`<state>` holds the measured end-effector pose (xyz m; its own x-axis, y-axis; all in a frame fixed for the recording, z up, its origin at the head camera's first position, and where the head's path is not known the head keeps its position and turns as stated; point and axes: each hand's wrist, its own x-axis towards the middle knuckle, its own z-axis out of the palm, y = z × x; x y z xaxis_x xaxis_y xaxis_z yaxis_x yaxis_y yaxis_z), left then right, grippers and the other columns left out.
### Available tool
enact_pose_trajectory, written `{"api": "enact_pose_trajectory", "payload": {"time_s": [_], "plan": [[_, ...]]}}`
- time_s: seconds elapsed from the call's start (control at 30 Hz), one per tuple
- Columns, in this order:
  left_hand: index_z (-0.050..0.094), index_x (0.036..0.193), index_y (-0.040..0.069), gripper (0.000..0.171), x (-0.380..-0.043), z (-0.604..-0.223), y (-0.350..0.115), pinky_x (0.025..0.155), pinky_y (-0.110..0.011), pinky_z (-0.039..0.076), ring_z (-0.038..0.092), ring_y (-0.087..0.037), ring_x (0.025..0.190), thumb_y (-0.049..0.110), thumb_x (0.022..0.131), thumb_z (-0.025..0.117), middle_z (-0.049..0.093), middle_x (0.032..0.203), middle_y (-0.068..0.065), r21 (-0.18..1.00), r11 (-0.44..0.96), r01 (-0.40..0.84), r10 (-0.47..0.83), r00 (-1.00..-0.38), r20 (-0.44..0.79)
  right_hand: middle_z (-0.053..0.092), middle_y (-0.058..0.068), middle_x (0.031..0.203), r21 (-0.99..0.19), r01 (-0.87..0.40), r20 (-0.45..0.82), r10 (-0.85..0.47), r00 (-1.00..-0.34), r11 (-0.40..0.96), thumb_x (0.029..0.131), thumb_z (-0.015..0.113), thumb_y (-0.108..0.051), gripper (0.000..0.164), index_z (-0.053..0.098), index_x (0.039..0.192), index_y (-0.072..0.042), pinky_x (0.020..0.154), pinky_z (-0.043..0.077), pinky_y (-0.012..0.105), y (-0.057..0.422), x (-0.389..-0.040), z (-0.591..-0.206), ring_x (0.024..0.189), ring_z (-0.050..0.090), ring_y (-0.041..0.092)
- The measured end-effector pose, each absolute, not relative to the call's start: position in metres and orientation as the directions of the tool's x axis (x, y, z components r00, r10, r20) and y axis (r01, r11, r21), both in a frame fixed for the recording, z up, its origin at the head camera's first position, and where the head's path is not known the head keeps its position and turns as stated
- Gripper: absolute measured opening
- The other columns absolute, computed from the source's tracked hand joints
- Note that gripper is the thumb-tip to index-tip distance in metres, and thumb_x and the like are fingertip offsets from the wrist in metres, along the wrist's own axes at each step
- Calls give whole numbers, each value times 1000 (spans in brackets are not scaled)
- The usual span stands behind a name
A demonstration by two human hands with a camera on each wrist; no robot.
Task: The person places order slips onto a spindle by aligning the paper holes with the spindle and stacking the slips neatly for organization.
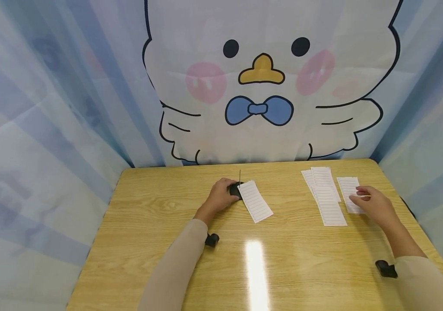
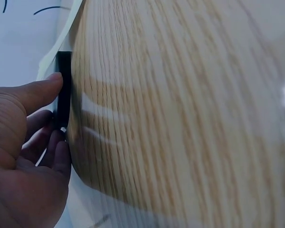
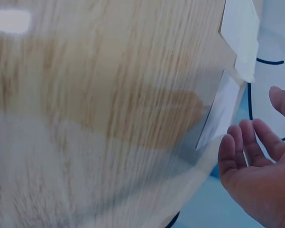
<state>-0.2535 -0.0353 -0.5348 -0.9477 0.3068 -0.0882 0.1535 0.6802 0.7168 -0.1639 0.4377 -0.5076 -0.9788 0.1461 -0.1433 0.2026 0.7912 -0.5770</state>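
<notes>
My left hand point(image 1: 221, 193) grips the black base point(image 1: 236, 190) of a bill spike, whose thin metal pin stands upright. In the left wrist view, the thumb of the left hand point(image 2: 23, 152) lies on top of the black base point(image 2: 64, 90) and the other fingers are at its side. A lined white paper slip point(image 1: 257, 203) lies slanted beside the pin, one corner against it; whether it is pierced, I cannot tell. Over a single lined slip point(image 1: 348, 190) at the right hovers my right hand point(image 1: 377, 207), fingers loosely bent, thumb apart, nothing held.
Left of that single slip, two more lined slips point(image 1: 326, 198) overlap on the wooden table point(image 1: 159, 259). A curtain point(image 1: 260, 142) with a cartoon bird hangs behind the table's back edge, and curtains stand at both sides. Black wrist mounts point(image 1: 386, 268) sit at both sleeves.
</notes>
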Motion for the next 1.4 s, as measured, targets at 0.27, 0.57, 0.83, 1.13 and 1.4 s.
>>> {"api": "enact_pose_trajectory", "payload": {"time_s": [0.27,0.57,0.83,1.13,1.4], "plan": [[60,145,7,57,-254,-533,-35,115,-47,44,51,-35,139,16,92,80,55,147,-16,714,681,160,310,-947,-83,42,43,144,-535,272,-183,205,-962,800,106,53,-47,77,37,147,17,101,42,68,451,-162,-514,128,45,58],[60,145,7,57,-254,-535,-36,115,-47,43,50,-35,140,17,92,80,55,148,-16,709,685,169,311,-947,-74,48,45,129,-484,330,-178,278,-944,810,102,59,-49,83,40,136,24,95,45,66,456,-158,-520,114,50,58],[61,143,7,56,-254,-537,-37,115,-48,44,52,-34,138,17,92,80,57,146,-15,716,676,175,321,-944,-72,45,49,131,-443,358,-209,294,-933,822,101,65,-34,70,47,132,26,97,44,68,452,-157,-520,118,43,64],[60,143,6,57,-252,-539,-39,115,-47,44,52,-34,138,17,92,81,56,146,-15,720,671,180,321,-945,-63,50,45,130,-410,388,-243,311,-919,826,101,62,-24,55,52,129,23,94,45,64,448,-162,-520,114,50,59],[60,143,6,56,-251,-537,-38,115,-48,43,51,-35,139,17,92,80,56,146,-16,724,666,183,320,-946,-56,54,43,126,-425,415,-273,324,-906,804,101,59,-23,52,54,127,21,86,49,56,448,-164,-520,100,57,47]]}}
